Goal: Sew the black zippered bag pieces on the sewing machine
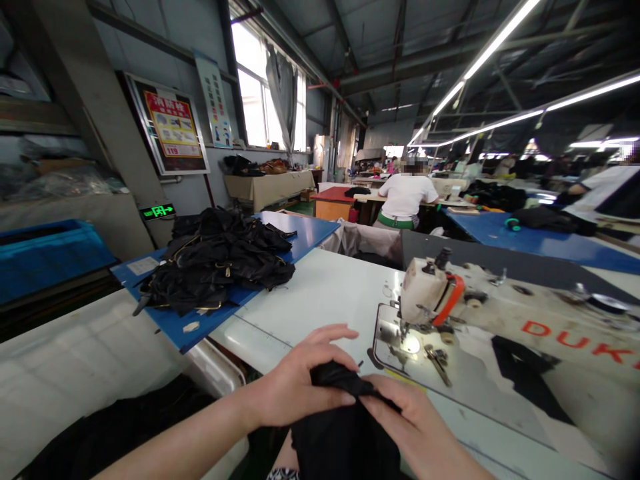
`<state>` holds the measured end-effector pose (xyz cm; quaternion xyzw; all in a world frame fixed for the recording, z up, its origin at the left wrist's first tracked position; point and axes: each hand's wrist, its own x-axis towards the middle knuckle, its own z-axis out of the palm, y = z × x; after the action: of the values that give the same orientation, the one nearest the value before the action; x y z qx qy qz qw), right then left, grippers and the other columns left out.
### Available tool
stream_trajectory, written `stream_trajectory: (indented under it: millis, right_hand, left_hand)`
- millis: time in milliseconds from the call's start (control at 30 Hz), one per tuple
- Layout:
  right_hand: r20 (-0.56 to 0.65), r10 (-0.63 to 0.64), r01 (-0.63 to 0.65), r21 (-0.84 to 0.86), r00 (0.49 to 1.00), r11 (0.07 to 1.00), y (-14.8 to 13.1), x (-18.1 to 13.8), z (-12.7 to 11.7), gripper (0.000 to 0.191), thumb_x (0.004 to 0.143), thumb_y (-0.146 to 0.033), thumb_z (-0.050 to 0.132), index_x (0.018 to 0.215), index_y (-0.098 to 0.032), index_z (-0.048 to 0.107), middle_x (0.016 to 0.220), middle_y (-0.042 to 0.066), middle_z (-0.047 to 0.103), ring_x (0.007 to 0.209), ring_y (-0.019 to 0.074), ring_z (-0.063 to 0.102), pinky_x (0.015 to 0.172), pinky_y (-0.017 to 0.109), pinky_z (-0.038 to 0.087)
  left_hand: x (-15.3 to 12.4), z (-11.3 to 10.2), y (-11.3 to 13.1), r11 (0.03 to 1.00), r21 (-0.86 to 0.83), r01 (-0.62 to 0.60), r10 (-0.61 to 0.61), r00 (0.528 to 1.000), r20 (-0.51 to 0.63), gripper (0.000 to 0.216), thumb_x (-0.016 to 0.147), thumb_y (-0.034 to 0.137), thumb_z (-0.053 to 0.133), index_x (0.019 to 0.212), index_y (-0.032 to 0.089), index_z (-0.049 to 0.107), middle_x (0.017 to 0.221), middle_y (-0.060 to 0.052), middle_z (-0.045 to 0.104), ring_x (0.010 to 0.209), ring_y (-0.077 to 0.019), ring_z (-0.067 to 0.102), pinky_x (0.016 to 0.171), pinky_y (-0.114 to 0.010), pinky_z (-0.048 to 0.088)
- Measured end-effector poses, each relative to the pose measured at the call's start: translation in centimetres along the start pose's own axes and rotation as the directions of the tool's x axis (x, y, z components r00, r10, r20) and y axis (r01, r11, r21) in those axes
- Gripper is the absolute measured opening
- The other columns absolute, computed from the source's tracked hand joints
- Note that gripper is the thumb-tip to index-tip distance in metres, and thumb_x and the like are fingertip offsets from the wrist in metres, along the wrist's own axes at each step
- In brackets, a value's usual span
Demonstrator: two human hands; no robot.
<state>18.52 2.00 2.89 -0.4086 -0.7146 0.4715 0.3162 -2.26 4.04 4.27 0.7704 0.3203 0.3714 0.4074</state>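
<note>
My left hand [300,380] pinches the top of a black fabric piece [345,427] at the near edge of the white sewing table [320,293]; its fingers are curled round the cloth. My right hand [410,427] grips the same black fabric from the right, thumb pressed on it. The cloth hangs down toward my lap. Just right of my hands stands the white sewing machine [435,293] with its lit needle plate [410,343].
A heap of black garments [220,263] lies on a blue board [305,233] at the left. A blue bin [45,257] stands far left. A person in a white shirt [407,197] sits ahead at another table. Blue tables [540,240] run along the right.
</note>
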Motion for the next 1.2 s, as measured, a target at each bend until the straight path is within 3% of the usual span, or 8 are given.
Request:
stream_trajectory:
  millis: [233,367,500,600,700,833,967,1200]
  right_hand:
    - [-0.132,0.042,-0.046,-0.025,0.990,0.999,0.7,1.0,-0.3,0.024,0.089,-0.038,0.052,0.102,-0.025,0.067,0.089,0.002,0.066,0.087,0.0228,0.060,0.078,0.033,0.046]
    - [-0.454,-0.167,0.028,-0.298,0.875,0.954,2.6,0.3,0.6,0.038,0.084,-0.034,0.057,0.121,-0.027,0.055,0.128,0.006,0.052,0.119,0.0291,0.045,0.103,0.043,0.033]
    - [-0.415,-0.196,0.083,-0.274,0.888,0.958,3.0,0.9,2.7,0.053,0.083,-0.029,0.058,0.134,-0.027,0.042,0.143,0.007,0.038,0.131,0.0287,0.033,0.110,0.047,0.024]
    - [-0.325,-0.133,0.139,-0.002,0.936,0.990,1.6,4.2,2.9,0.053,0.080,-0.027,0.061,0.131,-0.026,0.046,0.134,0.006,0.049,0.125,0.0266,0.041,0.108,0.045,0.028]
    - [-0.270,-0.055,0.178,0.456,0.961,0.872,1.0,7.5,1.0,0.045,0.073,-0.023,0.063,0.117,-0.022,0.056,0.118,0.004,0.062,0.113,0.0251,0.052,0.096,0.039,0.040]
    - [-0.031,0.209,-0.125,0.714,0.977,0.689,4.2,7.2,-1.5,0.038,0.060,-0.010,0.064,0.098,-0.017,0.066,0.097,0.003,0.070,0.099,0.0210,0.061,0.085,0.030,0.045]
    - [0.022,0.494,-0.297,0.822,0.869,0.486,8.0,4.2,-2.2,0.020,0.064,-0.014,0.064,0.085,-0.015,0.064,0.087,0.006,0.071,0.089,0.0196,0.067,0.080,0.029,0.050]
    - [-0.175,0.657,-0.322,0.762,0.733,0.562,9.7,3.8,-3.5,0.004,0.077,-0.014,0.060,0.073,-0.015,0.059,0.063,0.003,0.066,0.061,0.0164,0.068,0.057,0.024,0.052]
  left_hand:
    - [0.4,1.2,-0.8,0.989,0.040,0.139,-0.127,0.969,-0.213,0.007,0.076,0.023,0.067,0.079,0.017,0.065,0.077,-0.002,0.065,0.073,-0.0158,0.060,0.068,-0.024,0.047]
    - [0.4,-0.2,0.1,0.925,0.378,-0.045,0.172,0.935,-0.309,0.012,0.078,0.010,0.057,0.083,0.018,0.064,0.080,-0.003,0.067,0.076,-0.0162,0.062,0.070,-0.026,0.048]
    - [1.6,-2.8,2.1,0.452,0.847,-0.281,0.637,0.766,-0.085,0.026,0.081,0.006,0.051,0.101,0.019,0.061,0.099,-0.007,0.068,0.087,-0.0190,0.061,0.079,-0.032,0.048]
    - [3.9,-3.6,2.0,0.143,0.942,-0.304,0.705,0.699,0.119,0.021,0.086,0.008,0.047,0.102,0.015,0.059,0.098,-0.008,0.067,0.085,-0.0188,0.060,0.075,-0.032,0.048]
    - [6.2,-2.5,-1.0,0.014,0.941,-0.337,0.678,0.695,0.239,0.018,0.091,0.011,0.042,0.097,0.013,0.058,0.092,-0.007,0.065,0.078,-0.0179,0.057,0.069,-0.032,0.047]
    - [6.7,1.0,-7.4,0.072,0.947,-0.314,0.525,0.819,0.232,0.020,0.092,0.012,0.038,0.092,0.013,0.058,0.089,-0.008,0.061,0.071,-0.0179,0.053,0.064,-0.032,0.045]
    - [6.0,5.0,-11.2,0.211,0.904,-0.371,0.425,0.868,0.257,0.018,0.092,0.013,0.039,0.089,0.013,0.057,0.086,-0.007,0.058,0.074,-0.0195,0.052,0.066,-0.032,0.046]
    - [7.2,8.4,-11.3,0.297,0.857,-0.421,0.361,0.880,0.308,0.019,0.092,0.014,0.039,0.092,0.013,0.058,0.089,-0.009,0.058,0.078,-0.0211,0.051,0.068,-0.034,0.047]
